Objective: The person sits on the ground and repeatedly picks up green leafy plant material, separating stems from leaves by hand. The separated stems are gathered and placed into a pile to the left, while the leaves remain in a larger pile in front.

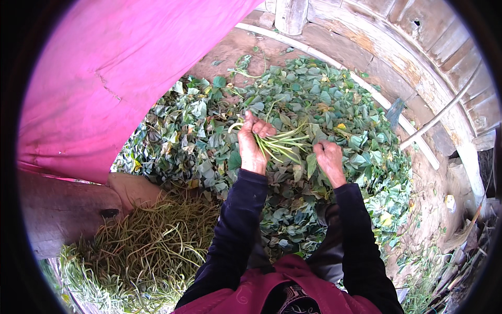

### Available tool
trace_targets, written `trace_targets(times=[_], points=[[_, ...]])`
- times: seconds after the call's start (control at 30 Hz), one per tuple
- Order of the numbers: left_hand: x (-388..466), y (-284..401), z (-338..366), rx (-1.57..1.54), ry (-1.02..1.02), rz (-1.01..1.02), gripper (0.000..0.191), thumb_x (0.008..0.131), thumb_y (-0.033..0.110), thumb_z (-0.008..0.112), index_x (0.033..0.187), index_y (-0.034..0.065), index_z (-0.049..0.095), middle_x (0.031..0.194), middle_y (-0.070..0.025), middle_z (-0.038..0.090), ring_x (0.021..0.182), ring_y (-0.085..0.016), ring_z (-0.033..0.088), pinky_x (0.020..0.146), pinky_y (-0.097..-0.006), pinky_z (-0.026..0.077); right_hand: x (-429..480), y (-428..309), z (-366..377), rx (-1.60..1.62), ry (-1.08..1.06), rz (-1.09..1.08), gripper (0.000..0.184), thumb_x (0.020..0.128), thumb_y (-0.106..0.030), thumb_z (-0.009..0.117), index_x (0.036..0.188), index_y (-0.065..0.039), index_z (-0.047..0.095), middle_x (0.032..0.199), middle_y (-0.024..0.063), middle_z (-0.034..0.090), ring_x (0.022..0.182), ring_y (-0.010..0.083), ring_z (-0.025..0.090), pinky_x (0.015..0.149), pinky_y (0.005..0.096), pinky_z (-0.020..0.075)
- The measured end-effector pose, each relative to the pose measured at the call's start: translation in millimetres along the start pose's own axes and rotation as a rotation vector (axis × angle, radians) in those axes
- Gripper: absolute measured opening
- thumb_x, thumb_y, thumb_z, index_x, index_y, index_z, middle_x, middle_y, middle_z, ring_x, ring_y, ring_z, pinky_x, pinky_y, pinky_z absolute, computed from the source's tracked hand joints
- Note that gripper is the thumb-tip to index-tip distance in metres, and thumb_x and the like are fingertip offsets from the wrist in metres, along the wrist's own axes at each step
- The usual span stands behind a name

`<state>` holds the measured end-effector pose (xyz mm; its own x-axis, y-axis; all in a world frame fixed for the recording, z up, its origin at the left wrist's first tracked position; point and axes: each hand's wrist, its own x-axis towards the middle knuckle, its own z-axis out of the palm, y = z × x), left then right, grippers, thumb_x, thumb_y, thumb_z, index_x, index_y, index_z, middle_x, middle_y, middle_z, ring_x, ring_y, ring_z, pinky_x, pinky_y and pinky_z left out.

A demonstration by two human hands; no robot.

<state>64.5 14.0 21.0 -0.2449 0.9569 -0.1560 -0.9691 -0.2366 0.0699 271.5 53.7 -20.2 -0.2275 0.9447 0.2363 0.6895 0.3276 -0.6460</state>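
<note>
My left hand (254, 142) is closed around a bunch of thin green stems (283, 143), whose loose ends point right. To the right of those ends is my right hand (328, 159), its fingers curled at the tip of a green leaf (311, 165); whether it grips that leaf is hard to tell. Beneath both hands spreads a wide heap of green leaves (310, 92), some of them yellowed. A pile of bare stems (153, 239) lies at the lower left.
A pink cloth (106, 78) hangs across the upper left above a wooden log (70, 208). A pale pole (290, 41) curves along the plank wall (443, 35). One thin stick (439, 114) leans there, and dry sticks (459, 274) lie at the lower right.
</note>
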Motion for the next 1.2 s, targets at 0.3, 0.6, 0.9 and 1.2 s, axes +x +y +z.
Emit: trace_targets(times=[0.3,0.6,0.9,1.2], points=[[5.6,27.5,-11.5,-0.392,-0.034,-0.082,0.029,0.091,0.024,0.056,0.070,0.0067,0.045,0.054,0.0018,0.036,0.050,-0.011,0.034,0.054,-0.0258,0.037,-1.6,-1.6,-19.2,0.454,-0.476,-0.004,0.032,0.086,-0.013,0.057,0.117,-0.005,0.057,0.112,0.0076,0.058,0.098,0.0213,0.058,0.087,0.0340,0.0443],[7.7,51.8,-15.3,-0.252,-0.060,0.102,0.035,0.094,0.027,0.048,0.064,0.0091,0.041,0.053,0.0021,0.035,0.052,-0.012,0.036,0.056,-0.0267,0.037,-24.2,-35.8,-15.4,0.929,-0.784,0.247,0.019,0.090,-0.012,0.055,0.093,0.005,0.063,0.074,0.0069,0.063,0.088,0.0161,0.061,0.084,0.0292,0.0453],[-7.0,19.6,3.9,0.224,0.076,0.167,0.030,0.088,0.030,0.060,0.072,0.0113,0.044,0.055,0.0037,0.032,0.048,-0.011,0.034,0.048,-0.0265,0.033,-15.7,25.6,62.2,-0.105,-0.274,-0.003,0.022,0.081,-0.016,0.051,0.081,0.002,0.062,0.076,0.0220,0.063,0.076,0.0381,0.061,0.068,0.0459,0.0477],[-14.0,54.1,15.3,0.811,0.254,0.730,0.023,0.085,0.022,0.066,0.082,0.0035,0.053,0.058,-0.0001,0.048,0.051,-0.010,0.046,0.052,-0.0244,0.040,36.5,69.1,120.6,-0.454,-0.499,-0.303,0.023,0.080,-0.011,0.054,0.099,-0.001,0.058,0.099,0.0160,0.058,0.101,0.0332,0.050,0.083,0.0482,0.0399]])
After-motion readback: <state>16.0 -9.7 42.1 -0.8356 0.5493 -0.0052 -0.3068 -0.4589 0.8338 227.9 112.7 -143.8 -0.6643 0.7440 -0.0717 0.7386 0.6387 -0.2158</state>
